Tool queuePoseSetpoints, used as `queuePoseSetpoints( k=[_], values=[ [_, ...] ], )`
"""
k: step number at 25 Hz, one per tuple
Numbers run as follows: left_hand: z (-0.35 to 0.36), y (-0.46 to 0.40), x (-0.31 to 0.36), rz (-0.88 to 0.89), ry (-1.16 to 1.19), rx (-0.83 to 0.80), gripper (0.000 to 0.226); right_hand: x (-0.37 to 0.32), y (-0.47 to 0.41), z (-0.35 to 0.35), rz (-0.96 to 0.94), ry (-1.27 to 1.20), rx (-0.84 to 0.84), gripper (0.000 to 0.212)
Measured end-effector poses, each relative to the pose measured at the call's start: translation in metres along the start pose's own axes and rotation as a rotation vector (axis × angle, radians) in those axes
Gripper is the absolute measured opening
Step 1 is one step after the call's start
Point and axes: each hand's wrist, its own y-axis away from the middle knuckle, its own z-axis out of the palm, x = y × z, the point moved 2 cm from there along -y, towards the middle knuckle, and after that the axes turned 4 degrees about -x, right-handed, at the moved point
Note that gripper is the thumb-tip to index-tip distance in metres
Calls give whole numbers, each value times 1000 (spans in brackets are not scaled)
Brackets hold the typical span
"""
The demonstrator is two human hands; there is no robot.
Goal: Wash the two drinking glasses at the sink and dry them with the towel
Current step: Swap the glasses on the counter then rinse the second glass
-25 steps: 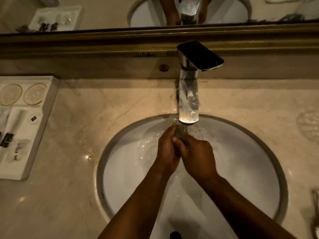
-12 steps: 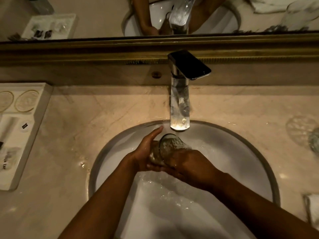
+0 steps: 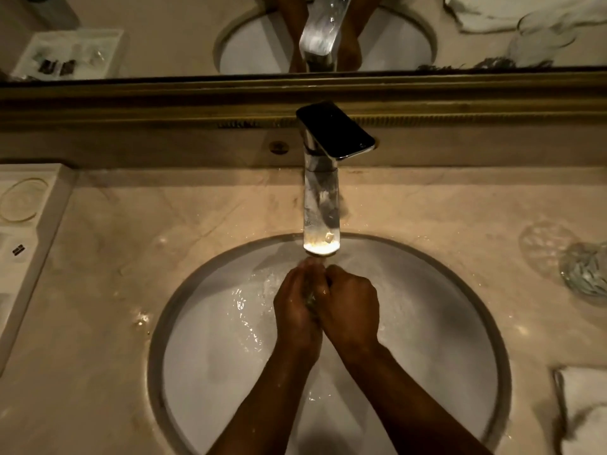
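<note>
My left hand (image 3: pixel 297 307) and my right hand (image 3: pixel 349 307) are pressed together around a drinking glass (image 3: pixel 310 298) under the running tap (image 3: pixel 321 221), over the round white sink (image 3: pixel 210 356). Only a thin sliver of the glass shows between my palms; the rest is hidden. A second clear glass (image 3: pixel 586 274) stands on the counter at the far right. A white towel (image 3: pixel 583 408) lies on the counter at the lower right edge.
A white amenity tray (image 3: pixel 29 231) sits on the marble counter at the left. The mirror with its gilt frame (image 3: pixel 295 96) runs along the back. A round glass coaster (image 3: pixel 545 247) lies beside the second glass. Water splashes in the basin.
The glass was tilted with its mouth visible between my hands half a second ago; now both hands have closed around it directly under the spout, hiding most of it.
</note>
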Motion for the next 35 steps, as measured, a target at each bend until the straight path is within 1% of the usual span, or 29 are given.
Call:
queuePoseSetpoints(
  k=[1, 2, 3, 4, 6, 7, 8, 10, 11, 12, 13, 15, 16, 18, 19, 21, 22, 23, 24, 25, 27, 28, 31, 33, 35],
  values=[
    [0, -3, 3, -33, 17, -10, 27, 2, -2, 0, -70, 61, -66, 43],
    [0, -6, 6, -78, -22, -11, 27, 3, -4, -4, -142, 119, -141, 33],
    [0, -9, 12, -123, -102, 6, 30, 8, -6, -8, -195, 146, -233, 26],
    [-2, -15, 14, -156, -184, 27, 32, 14, -9, -12, -231, 124, -327, 25],
    [0, -20, 23, -220, -285, 3, 38, 26, -9, -15, -259, -39, -480, 30],
    [4, -17, 30, -245, -306, -38, 42, 28, -6, -14, -262, -136, -505, 32],
    [4, -17, 34, -260, -312, -78, 47, 29, -3, -12, -245, -240, -489, 30],
    [2, -16, 41, -256, -379, -184, 47, 26, 3, -13, -113, -463, -385, 12],
    [1, -13, 43, -251, -440, -234, 43, 24, 5, -16, -28, -556, -310, 12],
    [-3, -10, 41, -256, -463, -262, 41, 22, 6, -20, 47, -604, -233, 22],
    [-5, -5, 40, -286, -459, -278, 42, 21, 6, -22, 118, -612, -190, 31],
    [-9, 6, 36, -339, -345, -279, 46, 18, 7, -23, 302, -669, -225, 42],
    [-12, 11, 34, -329, -284, -244, 45, 16, 8, -21, 406, -738, -270, 44],
    [-16, 15, 29, -264, -233, -114, 38, 15, 12, -12, 571, -821, -316, 41],
    [-19, 17, 25, -244, -234, -37, 37, 12, 16, -9, 620, -834, -314, 37],
    [-24, 20, 23, -229, -197, 116, 48, 3, 26, -5, 648, -898, -299, 26],
    [-25, 23, 23, -243, -171, 179, 54, -2, 31, -5, 638, -932, -296, 30],
    [-23, 26, 26, -252, -180, 210, 55, -7, 34, -7, 634, -947, -288, 36],
    [-21, 28, 29, -253, -227, 208, 52, -11, 35, -11, 630, -938, -272, 39],
    [-18, 28, 32, -255, -308, 184, 46, -12, 35, -15, 629, -919, -257, 36],
    [-8, 34, 42, -270, -445, 79, 40, -12, 35, -23, 598, -891, -235, 23],
    [-6, 38, 47, -314, -459, 20, 42, -12, 37, -29, 555, -885, -224, 18],
    [-6, 56, 59, -461, -394, -192, 54, -12, 48, -50, 341, -857, -237, 22],
    [-8, 68, 60, -432, -333, -265, 54, -13, 56, -64, 207, -766, -255, 25],
    [-11, 78, 60, -316, -255, -320, 43, -13, 61, -74, 149, -690, -231, 28]
  ],
)
